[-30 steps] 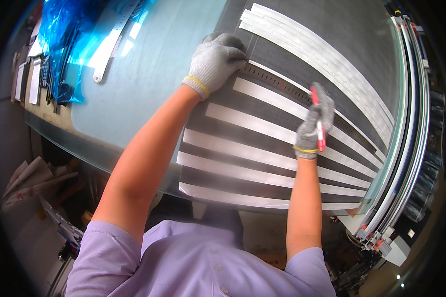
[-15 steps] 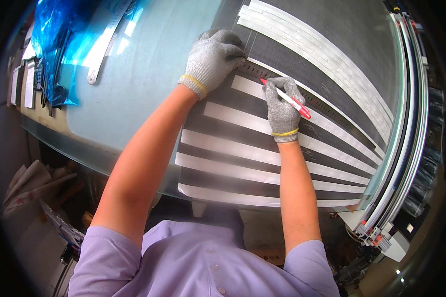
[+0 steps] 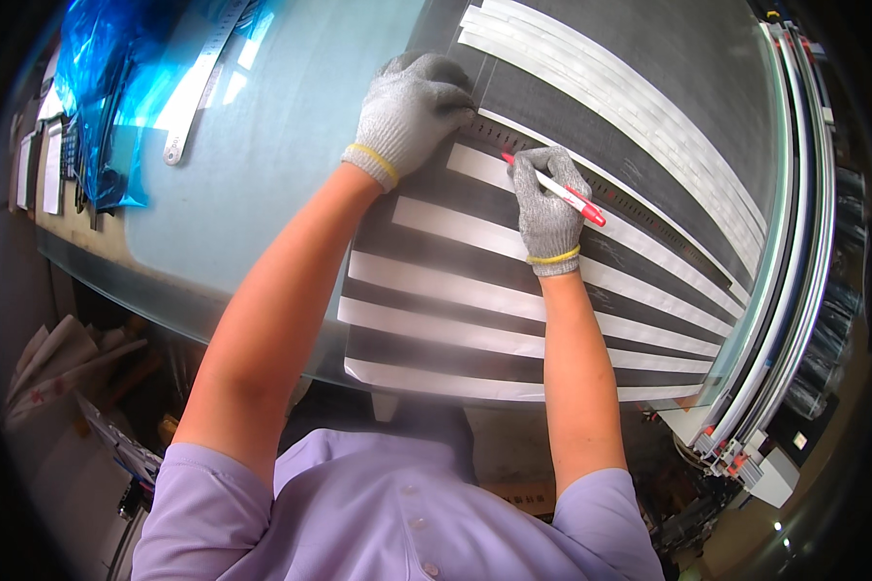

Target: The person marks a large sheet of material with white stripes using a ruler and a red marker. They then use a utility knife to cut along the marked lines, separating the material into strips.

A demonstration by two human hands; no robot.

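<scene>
My right hand (image 3: 552, 208), in a grey knit glove with a yellow cuff band, is closed around a red-and-white marker pen (image 3: 574, 199). The pen's red tip points up and left, beside the near edge of a long dark ruler (image 3: 639, 215). At the ruler's left end my left hand (image 3: 412, 107), gloved the same way, has its fingers curled and pressed down; the fingertips are partly hidden. The ruler lies along a white strip (image 3: 470, 167), one of several white strips spread like a fan over a black sheet (image 3: 436, 184).
More white strips (image 3: 610, 82) lie side by side farther off. On the glass table (image 3: 252, 194) at left are a steel ruler (image 3: 196, 92) and crumpled blue film (image 3: 97, 77). A metal rail (image 3: 794, 242) runs down the right side, with rolled paper (image 3: 63, 353) below left.
The whole view has shifted slightly, moving things a little to the left. Both hands keep nearly the same places on the ruler and pen.
</scene>
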